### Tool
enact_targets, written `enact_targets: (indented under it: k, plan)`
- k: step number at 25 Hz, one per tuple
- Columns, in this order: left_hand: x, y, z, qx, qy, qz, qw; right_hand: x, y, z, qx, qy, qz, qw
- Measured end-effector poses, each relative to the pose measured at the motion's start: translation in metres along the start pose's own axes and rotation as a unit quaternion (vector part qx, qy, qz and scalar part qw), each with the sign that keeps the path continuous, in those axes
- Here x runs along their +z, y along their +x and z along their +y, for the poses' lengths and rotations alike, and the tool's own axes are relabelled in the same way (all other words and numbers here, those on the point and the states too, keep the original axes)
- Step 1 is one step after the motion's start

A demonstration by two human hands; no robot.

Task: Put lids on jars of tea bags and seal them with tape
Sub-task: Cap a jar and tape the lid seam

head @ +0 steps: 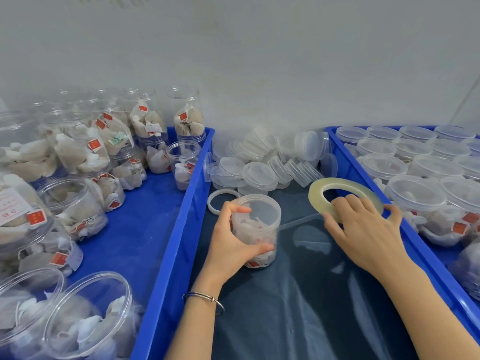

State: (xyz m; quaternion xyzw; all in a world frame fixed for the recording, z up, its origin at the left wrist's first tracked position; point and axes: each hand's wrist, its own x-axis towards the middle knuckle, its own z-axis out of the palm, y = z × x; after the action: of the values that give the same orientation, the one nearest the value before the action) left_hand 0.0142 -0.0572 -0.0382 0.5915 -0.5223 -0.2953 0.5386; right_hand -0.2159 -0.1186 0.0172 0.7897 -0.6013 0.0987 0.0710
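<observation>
Between blue plastic crates, left hand (233,245) grips a lidded clear jar (255,229); right hand (363,229) clasps a flat tape ring (345,198).

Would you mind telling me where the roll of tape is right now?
In the head view, the roll of tape is right of centre, held by the right hand, between the pile of loose lids and the right blue crate.

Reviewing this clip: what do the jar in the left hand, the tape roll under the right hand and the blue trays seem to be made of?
The jar looks like clear, glossy plastic: the tea bags show through its wall. The tape roll seems to be translucent yellowish adhesive film, wound flat and smooth; a clear strand runs from it toward the jar. The blue tray looks like moulded opaque plastic with a slight sheen on its rim.
</observation>
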Motion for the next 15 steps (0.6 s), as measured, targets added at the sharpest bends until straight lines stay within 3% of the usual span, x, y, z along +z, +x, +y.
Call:
enact_targets:
  k: [4,7,11,15]
  plan:
    - [-0.003,0.0,0.0,0.002,-0.018,-0.04,0.999,0.004,0.029,-0.006,-0.051,-0.011,-0.03,0.998]
    - [-0.002,0.001,0.0,0.012,-0.026,-0.08,0.996,0.002,0.047,-0.015,-0.096,0.067,-0.052,0.992]
    - [-0.002,0.003,0.001,0.017,-0.056,-0.124,0.991,0.002,0.058,-0.03,-0.172,0.085,-0.058,0.98]
    - [-0.008,0.01,0.0,0.003,-0.032,-0.155,0.987,0.004,0.057,-0.033,-0.2,0.149,-0.115,0.962]
